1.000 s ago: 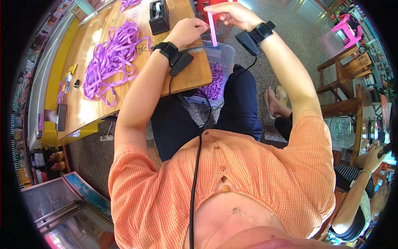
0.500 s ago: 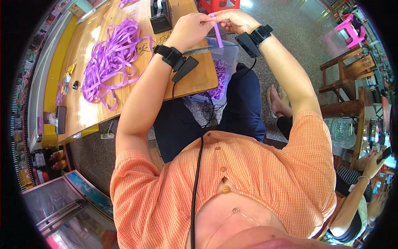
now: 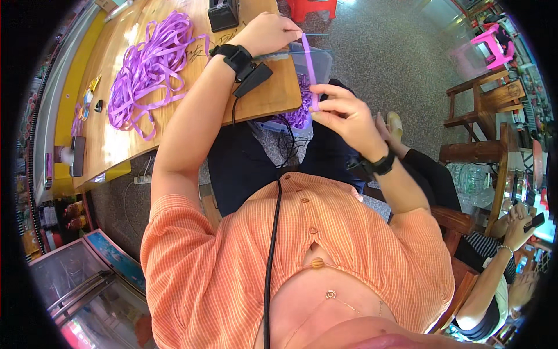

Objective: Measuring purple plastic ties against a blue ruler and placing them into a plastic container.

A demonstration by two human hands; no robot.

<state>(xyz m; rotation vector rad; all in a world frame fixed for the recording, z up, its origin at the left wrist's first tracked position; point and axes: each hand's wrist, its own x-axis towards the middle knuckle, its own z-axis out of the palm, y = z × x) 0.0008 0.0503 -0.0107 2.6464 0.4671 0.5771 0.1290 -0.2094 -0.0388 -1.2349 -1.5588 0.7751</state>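
A narrow purple ribbon strip stretches between my two hands, just beyond the table's right edge. At its upper end, my left hand pinches it between thumb and fingertips. My right hand grips the lower end, nearer my body, with the fingers bent. Below the strip, a clear plastic bin holds more purple ribbon pieces. Thin rod-like pieces cross near my left hand and over the bin; their kind is unclear. A large tangled heap of purple ribbon lies on the wooden table, left of my left forearm.
A black tape dispenser stands on the table behind the heap. A red stool is at the far side, and a pink stool and wooden chair are at right. Another person's hand holds a phone at the lower right.
My right hand has come down toward my body from beside my left hand, drawing the ribbon strip out between them. My left hand has stayed near the same place.
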